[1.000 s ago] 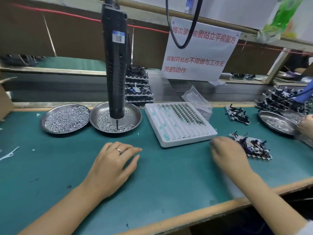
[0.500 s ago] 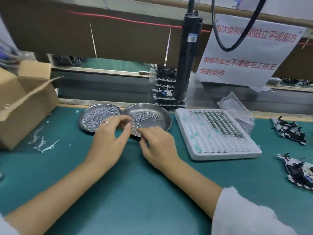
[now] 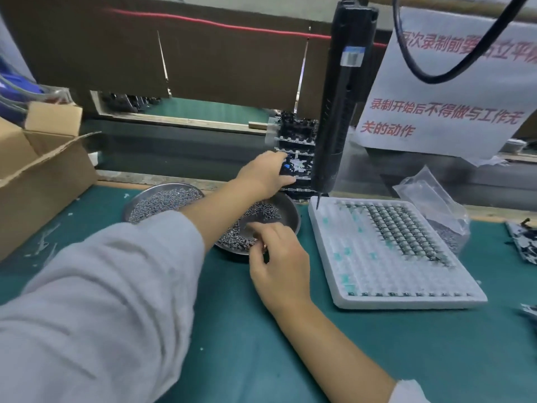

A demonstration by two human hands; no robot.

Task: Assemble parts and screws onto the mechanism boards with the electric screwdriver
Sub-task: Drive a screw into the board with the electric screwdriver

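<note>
My left hand (image 3: 266, 173) reaches far forward and grips a black mechanism board in the stack of boards (image 3: 299, 135) at the back of the bench. Over the near rim of the steel dish (image 3: 290, 212) of small screws, my right hand (image 3: 279, 257) has its fingertips curled and pinches screws. The black electric screwdriver (image 3: 340, 112) hangs upright beside the stack. Neither hand touches it, and its bit points down at the white tray's far left corner.
A second dish of screws (image 3: 162, 199) lies to the left. At the right lies a white foam tray (image 3: 377, 271) with rows of small parts, a plastic bag (image 3: 430, 193) behind it. An open cardboard box (image 3: 37, 184) stands far left. Loose boards (image 3: 523, 242) lie far right. A paper sign (image 3: 450, 106) hangs behind.
Both hands moved from the bare mat to the screw dishes. My left hand then went on to the board stack, while the right stayed at the dish. The camera turned left.
</note>
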